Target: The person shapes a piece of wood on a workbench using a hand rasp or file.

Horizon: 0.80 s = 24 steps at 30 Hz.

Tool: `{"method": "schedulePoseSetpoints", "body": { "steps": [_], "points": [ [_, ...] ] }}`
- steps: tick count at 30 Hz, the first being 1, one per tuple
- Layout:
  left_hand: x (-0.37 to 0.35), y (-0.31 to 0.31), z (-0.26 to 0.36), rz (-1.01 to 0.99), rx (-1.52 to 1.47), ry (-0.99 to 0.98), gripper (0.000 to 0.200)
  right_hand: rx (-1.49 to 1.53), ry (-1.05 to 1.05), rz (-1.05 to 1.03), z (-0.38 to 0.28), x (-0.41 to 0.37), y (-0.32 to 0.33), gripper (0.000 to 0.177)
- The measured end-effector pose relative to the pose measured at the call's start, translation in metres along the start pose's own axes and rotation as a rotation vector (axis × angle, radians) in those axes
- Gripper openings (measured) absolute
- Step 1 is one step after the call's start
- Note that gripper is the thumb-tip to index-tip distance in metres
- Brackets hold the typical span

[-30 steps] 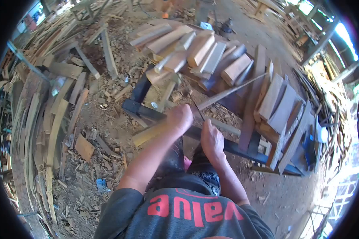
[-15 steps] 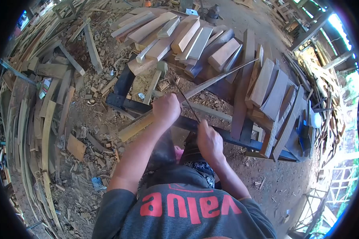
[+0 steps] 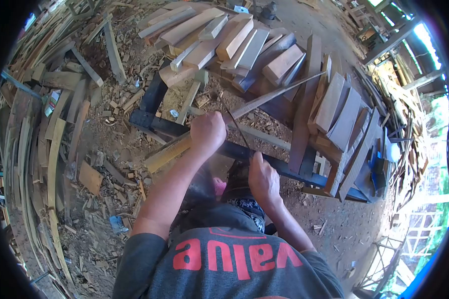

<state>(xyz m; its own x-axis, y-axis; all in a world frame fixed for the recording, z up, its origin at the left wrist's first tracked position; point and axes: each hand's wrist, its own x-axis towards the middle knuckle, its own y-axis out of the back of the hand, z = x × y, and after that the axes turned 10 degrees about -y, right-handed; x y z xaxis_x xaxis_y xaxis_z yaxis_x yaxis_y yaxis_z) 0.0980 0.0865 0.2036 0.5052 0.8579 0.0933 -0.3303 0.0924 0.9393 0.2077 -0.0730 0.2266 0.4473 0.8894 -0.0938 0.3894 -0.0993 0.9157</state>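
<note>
My left hand (image 3: 208, 130) is closed on a long wooden strip (image 3: 264, 102), which slants from lower left to upper right across a dark frame (image 3: 169, 127). Its yellowish lower end (image 3: 168, 154) sticks out past the wrist. In my right hand (image 3: 263, 175) is the near end of a thin dark blade (image 3: 239, 130). The blade passes close to the strip, just right of my left hand, and its far end points up and away. Whether blade and strip touch is hard to tell. My fingers hide the blade's near end.
Wood blocks (image 3: 237, 37) lie in a row behind the frame, with more boards (image 3: 330, 102) on its right. Long slats (image 3: 56, 169) are piled at the left. Wood scraps cover the ground, with a blue scrap (image 3: 117, 224) among them. More offcuts (image 3: 401, 84) are heaped at the far right.
The view has shifted slightly. My right hand and the blade's near end sit a little lower and further right; my left hand still grips the strip.
</note>
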Motion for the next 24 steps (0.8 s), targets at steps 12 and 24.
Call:
{"method": "schedulePoseSetpoints", "body": {
  "steps": [12, 24],
  "points": [
    [-0.002, -0.002, 0.001, 0.015, -0.006, -0.006, 0.018, -0.022, 0.010, 0.023, 0.002, -0.002, -0.001, 0.008],
    [-0.005, -0.001, 0.002, -0.014, -0.010, -0.003, 0.017, 0.015, 0.015, 0.019, 0.003, 0.000, -0.007, 0.006]
  ]
}}
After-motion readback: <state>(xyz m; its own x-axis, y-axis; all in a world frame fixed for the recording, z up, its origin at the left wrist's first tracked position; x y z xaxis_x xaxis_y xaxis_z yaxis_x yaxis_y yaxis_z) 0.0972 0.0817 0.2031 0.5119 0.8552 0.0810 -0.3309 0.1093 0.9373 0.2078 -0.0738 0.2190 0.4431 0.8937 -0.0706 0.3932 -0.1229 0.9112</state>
